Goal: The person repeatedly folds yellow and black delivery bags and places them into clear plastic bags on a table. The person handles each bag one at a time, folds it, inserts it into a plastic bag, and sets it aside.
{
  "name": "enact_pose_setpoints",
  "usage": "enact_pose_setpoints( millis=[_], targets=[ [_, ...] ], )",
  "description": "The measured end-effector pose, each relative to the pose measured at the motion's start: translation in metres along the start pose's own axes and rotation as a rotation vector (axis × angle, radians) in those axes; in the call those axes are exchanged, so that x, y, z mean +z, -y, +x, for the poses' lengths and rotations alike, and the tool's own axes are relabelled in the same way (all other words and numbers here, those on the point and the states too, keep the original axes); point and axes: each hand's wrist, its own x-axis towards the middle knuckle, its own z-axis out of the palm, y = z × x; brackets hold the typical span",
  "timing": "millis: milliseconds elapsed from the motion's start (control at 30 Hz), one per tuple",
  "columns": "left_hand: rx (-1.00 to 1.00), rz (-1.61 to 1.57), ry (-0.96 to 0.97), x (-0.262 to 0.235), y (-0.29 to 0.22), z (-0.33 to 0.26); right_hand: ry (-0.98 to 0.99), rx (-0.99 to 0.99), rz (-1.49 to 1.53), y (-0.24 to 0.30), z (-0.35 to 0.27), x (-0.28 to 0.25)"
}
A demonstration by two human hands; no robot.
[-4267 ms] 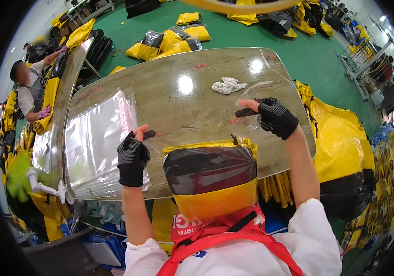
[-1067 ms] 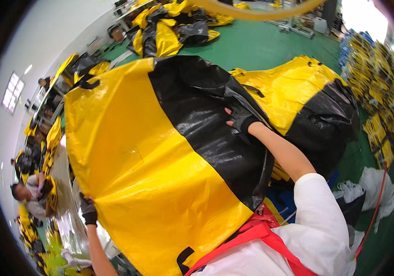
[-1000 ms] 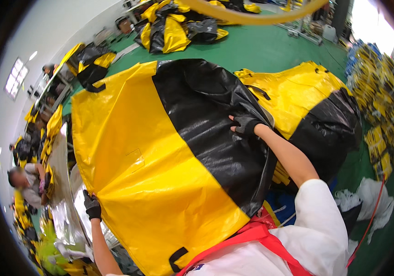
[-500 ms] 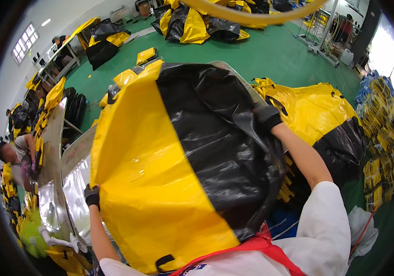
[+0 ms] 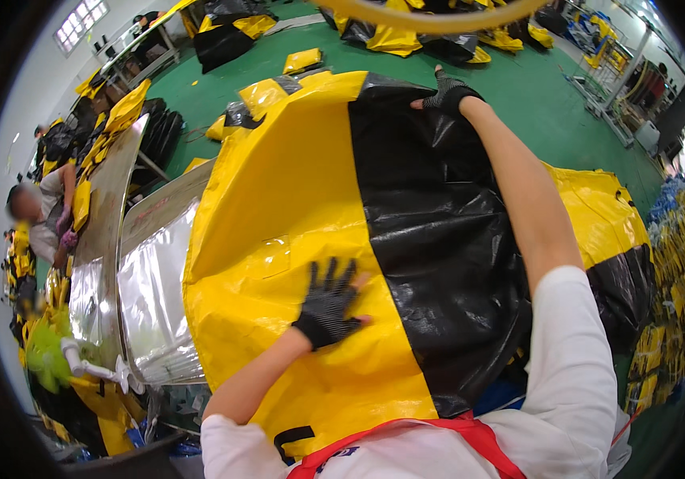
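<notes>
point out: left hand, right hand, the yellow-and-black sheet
left hand (image 5: 329,306), head view, on the back of the black glove, lying flat on the yellow panel.
right hand (image 5: 448,90), head view, on the gloved knuckles at the sheet's far edge.
yellow-and-black sheet (image 5: 438,239), head view, on the black panel.

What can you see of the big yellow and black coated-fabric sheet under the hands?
The big yellow and black coated-fabric sheet looks glossy and creased, one half yellow, one black. It drapes over the shiny metal table. The gloved left hand lies flat on the yellow part; the gloved right hand grips the far black edge.
</notes>
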Motion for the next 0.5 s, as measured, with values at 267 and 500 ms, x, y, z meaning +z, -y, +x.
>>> enact_pose_setpoints(
  millis=[267,500],
  targets=[
    [-0.075,0.249,-0.148,0.018,0.048,0.047,-0.754,-0.963,0.190,0.050,-0.183,-0.050],
    [-0.123,0.254,-0.167,0.009,0.073,0.018,0.095,-0.493,-0.173,-0.062,-0.344,0.029]
  ],
)
